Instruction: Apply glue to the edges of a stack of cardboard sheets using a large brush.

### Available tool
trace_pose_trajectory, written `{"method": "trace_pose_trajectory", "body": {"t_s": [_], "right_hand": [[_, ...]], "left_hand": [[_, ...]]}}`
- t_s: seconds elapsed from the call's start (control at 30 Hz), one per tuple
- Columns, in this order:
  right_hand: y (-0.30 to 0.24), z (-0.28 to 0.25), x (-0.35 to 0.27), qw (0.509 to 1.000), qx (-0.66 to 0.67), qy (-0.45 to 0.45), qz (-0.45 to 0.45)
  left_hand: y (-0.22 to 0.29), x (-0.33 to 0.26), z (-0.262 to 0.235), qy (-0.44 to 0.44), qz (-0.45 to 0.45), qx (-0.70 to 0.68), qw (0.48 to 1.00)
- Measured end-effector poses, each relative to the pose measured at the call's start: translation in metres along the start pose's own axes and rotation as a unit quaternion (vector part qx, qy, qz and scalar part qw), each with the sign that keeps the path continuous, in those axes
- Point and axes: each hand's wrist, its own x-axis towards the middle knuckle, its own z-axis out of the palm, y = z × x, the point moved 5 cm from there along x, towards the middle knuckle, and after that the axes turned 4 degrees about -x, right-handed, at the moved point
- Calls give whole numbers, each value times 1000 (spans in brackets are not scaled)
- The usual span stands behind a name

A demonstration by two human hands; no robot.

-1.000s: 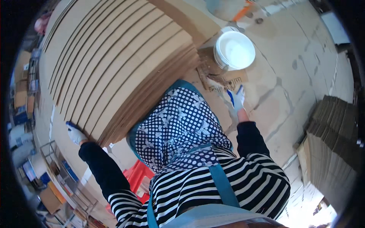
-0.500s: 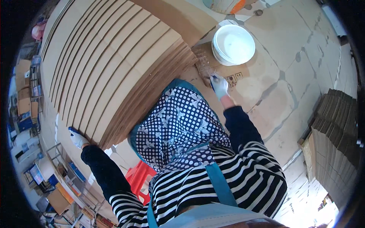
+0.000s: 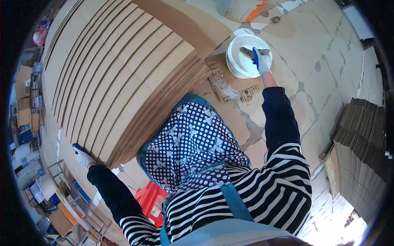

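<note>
My right hand [image 3: 262, 61], in a white and blue glove, is closed around a brush [image 3: 247, 52] at the upper right. The brush is over the mouth of a white bucket [image 3: 236, 67], which has white stuff inside. At the far left, my gloved left hand [image 3: 83, 156] rests with fingers stretched out at the near edge of a fanned stack of cardboard sheets [image 3: 119, 74]. The sheets overlap in steps, each showing a narrow strip. Part of the left hand's grip is hidden by the glove's angle.
A cardboard piece [image 3: 223, 88] smeared with white lies between stack and bucket. Another container [image 3: 236, 9] with an orange mark stands beyond. Folded cardboard [image 3: 361, 147] is piled at the right. A red stool [image 3: 151, 199] shows below; cluttered shelves [image 3: 37, 123] line the left.
My right hand has moved up and right, from the smeared cardboard piece to the bucket, carrying the brush. My left hand has stayed by the stack's edge, shifting only slightly.
</note>
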Motion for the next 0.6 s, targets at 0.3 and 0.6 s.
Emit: {"method": "trace_pose_trajectory", "body": {"t_s": [0.3,0.6], "right_hand": [[38,27,14,986,-135,-85,41],[23,-39,12,863,354,-192,303]], "left_hand": [[-3,-1,4,6,17,28,999],[-22,21,21,-19,33,-25,999]]}}
